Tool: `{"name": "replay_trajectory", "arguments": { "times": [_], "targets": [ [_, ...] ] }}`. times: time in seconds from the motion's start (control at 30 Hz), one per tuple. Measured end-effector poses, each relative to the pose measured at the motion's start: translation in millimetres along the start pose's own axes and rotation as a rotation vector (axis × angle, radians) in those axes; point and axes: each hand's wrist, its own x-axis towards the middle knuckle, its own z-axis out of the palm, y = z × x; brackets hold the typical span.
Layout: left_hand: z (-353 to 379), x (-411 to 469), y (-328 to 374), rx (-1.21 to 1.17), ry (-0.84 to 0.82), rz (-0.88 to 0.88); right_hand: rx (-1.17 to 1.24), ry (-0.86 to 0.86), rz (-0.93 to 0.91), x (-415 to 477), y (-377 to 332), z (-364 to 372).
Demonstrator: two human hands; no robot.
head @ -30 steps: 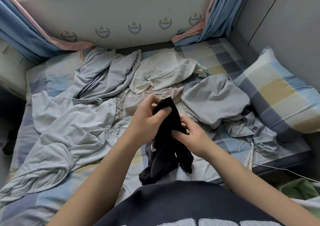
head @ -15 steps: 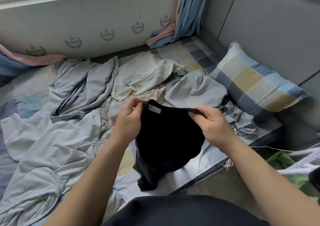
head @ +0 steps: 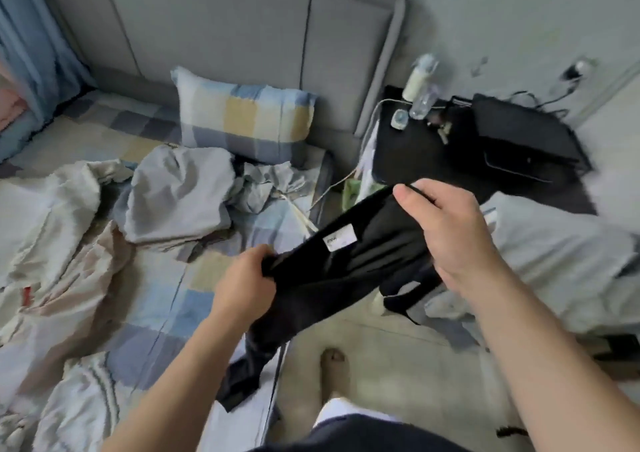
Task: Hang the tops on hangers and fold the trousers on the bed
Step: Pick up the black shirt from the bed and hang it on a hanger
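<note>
both hands up: left hand (head: 244, 287) and right hand (head: 450, 230) each grip the collar of a black top (head: 346, 271), held in the air over the bed (head: 166, 299) edge. no hanger in sight, clothes (head: 180, 195) unfolded. early days.
</note>
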Motion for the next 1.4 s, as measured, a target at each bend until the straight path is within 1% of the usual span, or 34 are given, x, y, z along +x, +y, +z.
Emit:
{"name": "replay_trajectory", "arguments": {
  "times": [0.07,0.17,0.2,0.3,0.4,0.5,0.6,0.7,0.8,0.93,1.03,1.23,1.33,1.4],
  "targets": [
    [17.2,5.4,29.1,-0.029,-0.1,0.088,-0.121,0.127,0.016,-25.4,2.3,-44.4],
    [43.7,7.4,87.0,-0.048,-0.293,0.303,-0.187,0.337,0.06,-67.0,6.8,-107.0],
    [52.3,4.7,108.9,-0.045,-0.335,0.372,-0.202,0.405,0.078,-81.4,8.3,-127.5],
    [76.7,-10.4,178.6,-0.119,-0.388,0.533,-0.26,0.598,0.09,-126.0,15.1,-190.9],
    [101.2,-38.1,257.9,-0.261,-0.495,0.681,-0.35,0.773,0.103,-171.2,21.7,-253.9],
    [128.1,-76.6,341.8,-0.358,-0.575,0.801,-0.412,0.914,0.117,-214.4,23.8,-315.6],
    [157.2,-119.2,420.4,-0.454,-0.563,0.85,-0.476,0.969,0.125,-251.4,23.4,-381.6],
    [184.9,-154.0,494.5,-0.549,-0.57,0.847,-0.513,1.017,0.126,-279.9,19.0,-449.8],
    [205.4,-179.7,568.3,-0.592,-0.548,0.899,-0.561,1.045,0.133,-297.6,6.6,-510.2],
    [213.8,-201.7,668.5,-0.588,-0.452,0.993,-0.712,1.063,0.148,-304.5,-26.1,-579.9],
    [213.0,-211.9,742.9,-0.577,-0.373,1.063,-0.796,1.102,0.114,-298.5,-59.3,-626.1],
    [213.1,-228.4,875.0,-0.551,-0.344,1.302,-1.084,1.2,0.03,-274.9,-128.1,-697.8],
    [215.6,-228.6,934.4,-0.569,-0.328,1.397,-1.309,1.205,0.011,-255.7,-159.1,-734.5],
    [217.7,-225.5,973.0,-0.586,-0.318,1.45,-1.473,1.217,0.031,-240.0,-179.4,-759.0]
  ]
}}
